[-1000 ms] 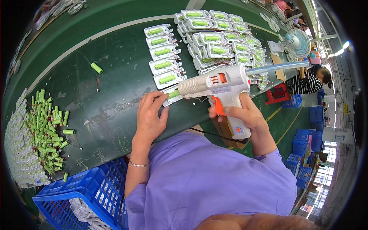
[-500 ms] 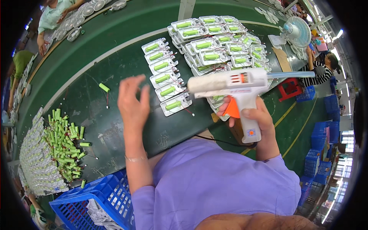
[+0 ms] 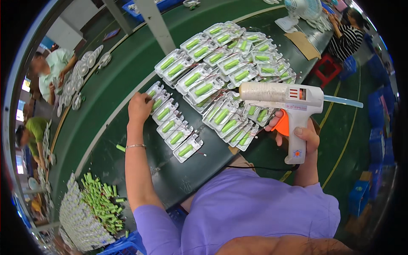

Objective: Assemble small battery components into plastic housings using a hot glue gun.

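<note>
Right hand (image 3: pixel 308 138) grips the glue gun (image 3: pixel 305 108) up high, maybe so it won't bump the white cases (image 3: pixel 173 129). Left hand (image 3: pixel 139 108) bends beside them, near the bench's (image 3: pixel 199 170) far edge; can't tell if it's holding one.

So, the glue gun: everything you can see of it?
The glue gun has a white, plastic-looking body, side slots, an orange trigger and an off-white, wrapped-looking barrel. A translucent bluish stick protrudes from the rear; a dark cord runs near the base of the handle. The right hand grips it, nozzle toward the person's left, overlapping the trays in view. Contact with them, and trigger squeeze, can't be told.
</note>
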`<state>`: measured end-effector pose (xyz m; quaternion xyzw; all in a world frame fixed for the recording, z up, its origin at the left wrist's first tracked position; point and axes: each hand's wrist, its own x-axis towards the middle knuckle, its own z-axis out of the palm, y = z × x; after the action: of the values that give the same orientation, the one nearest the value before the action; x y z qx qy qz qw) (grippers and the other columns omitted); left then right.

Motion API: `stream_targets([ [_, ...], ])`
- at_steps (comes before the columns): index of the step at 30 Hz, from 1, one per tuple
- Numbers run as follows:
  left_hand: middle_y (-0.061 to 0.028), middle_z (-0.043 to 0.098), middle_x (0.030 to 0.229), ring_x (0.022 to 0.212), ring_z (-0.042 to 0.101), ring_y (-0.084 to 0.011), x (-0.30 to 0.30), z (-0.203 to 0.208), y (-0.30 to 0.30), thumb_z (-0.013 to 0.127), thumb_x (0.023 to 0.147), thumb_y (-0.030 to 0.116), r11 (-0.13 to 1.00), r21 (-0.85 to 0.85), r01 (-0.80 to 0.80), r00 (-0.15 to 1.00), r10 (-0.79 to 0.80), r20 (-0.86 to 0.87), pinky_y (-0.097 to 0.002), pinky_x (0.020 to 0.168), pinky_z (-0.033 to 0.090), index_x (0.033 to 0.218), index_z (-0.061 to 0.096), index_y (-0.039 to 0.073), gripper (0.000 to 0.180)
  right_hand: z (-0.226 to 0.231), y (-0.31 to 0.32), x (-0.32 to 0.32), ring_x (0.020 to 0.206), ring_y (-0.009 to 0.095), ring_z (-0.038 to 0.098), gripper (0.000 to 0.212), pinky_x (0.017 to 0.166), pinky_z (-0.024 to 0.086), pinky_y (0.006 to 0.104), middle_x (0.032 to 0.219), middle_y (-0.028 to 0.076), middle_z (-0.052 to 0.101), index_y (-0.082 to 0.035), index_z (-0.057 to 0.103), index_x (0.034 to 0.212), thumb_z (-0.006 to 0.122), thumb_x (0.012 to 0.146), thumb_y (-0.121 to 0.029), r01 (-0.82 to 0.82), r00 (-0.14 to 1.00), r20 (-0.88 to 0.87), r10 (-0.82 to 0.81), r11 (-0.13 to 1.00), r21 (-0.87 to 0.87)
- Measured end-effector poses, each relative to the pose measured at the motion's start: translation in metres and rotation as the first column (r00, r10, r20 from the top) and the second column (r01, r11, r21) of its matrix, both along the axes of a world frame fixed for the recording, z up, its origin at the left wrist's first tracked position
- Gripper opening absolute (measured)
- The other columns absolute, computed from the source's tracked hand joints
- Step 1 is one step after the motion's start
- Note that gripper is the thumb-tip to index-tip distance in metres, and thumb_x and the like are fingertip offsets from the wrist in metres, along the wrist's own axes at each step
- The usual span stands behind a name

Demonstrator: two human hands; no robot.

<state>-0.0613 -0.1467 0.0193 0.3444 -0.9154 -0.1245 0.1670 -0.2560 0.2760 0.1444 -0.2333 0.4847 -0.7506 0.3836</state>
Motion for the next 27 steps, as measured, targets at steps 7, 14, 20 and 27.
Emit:
stream_targets([
  [7,-0.0134,0.061,0.082,0.076,0.062,-0.0295,0.011,0.005,-0.011,0.072,0.074,0.017,0.999,0.002,-0.036,0.997,0.036,-0.072,-0.0393,0.070,0.049,0.081,0.070,0.003,0.016,-0.003,-0.002,-0.015,0.097,0.034,0.066,0.070,0.062,0.057,0.0307,0.103,0.023,0.062,0.012,0.046,0.123,0.062,0.068,-0.027,0.011,1.000,0.027,-0.010,1.000,-0.009],
  [14,-0.0108,0.064,0.078,0.070,0.062,-0.0184,-0.010,0.077,-0.015,0.071,0.079,0.016,0.995,0.075,-0.068,0.955,0.086,-0.284,-0.0315,0.067,0.050,0.086,0.070,0.000,0.018,-0.012,0.007,-0.027,0.096,0.033,0.066,0.070,0.061,0.057,0.0306,0.103,0.022,0.062,0.012,0.046,0.124,0.061,0.067,-0.027,0.077,0.997,0.028,-0.077,0.997,0.003],
  [20,-0.0128,0.063,0.083,0.077,0.063,-0.0291,-0.095,0.114,0.023,0.071,0.078,0.023,0.997,-0.049,0.065,0.996,-0.068,-0.066,-0.0388,0.071,0.049,0.085,0.072,0.004,0.020,-0.018,0.008,-0.027,0.097,0.034,0.066,0.069,0.061,0.057,0.0318,0.103,0.025,0.062,0.014,0.047,0.122,0.061,0.067,-0.026,0.073,0.995,0.064,-0.070,0.996,-0.041],
  [27,-0.0115,0.063,0.085,0.077,0.061,-0.0229,-0.084,0.120,0.032,0.074,0.076,0.020,0.997,-0.066,0.038,0.963,-0.054,-0.263,-0.0351,0.070,0.049,0.105,0.069,0.009,0.032,-0.024,0.024,-0.031,0.097,0.038,0.065,0.072,0.054,0.057,0.0303,0.106,0.024,0.058,0.014,0.042,0.125,0.061,0.071,-0.028,0.151,0.989,-0.003,-0.151,0.988,-0.007],
])
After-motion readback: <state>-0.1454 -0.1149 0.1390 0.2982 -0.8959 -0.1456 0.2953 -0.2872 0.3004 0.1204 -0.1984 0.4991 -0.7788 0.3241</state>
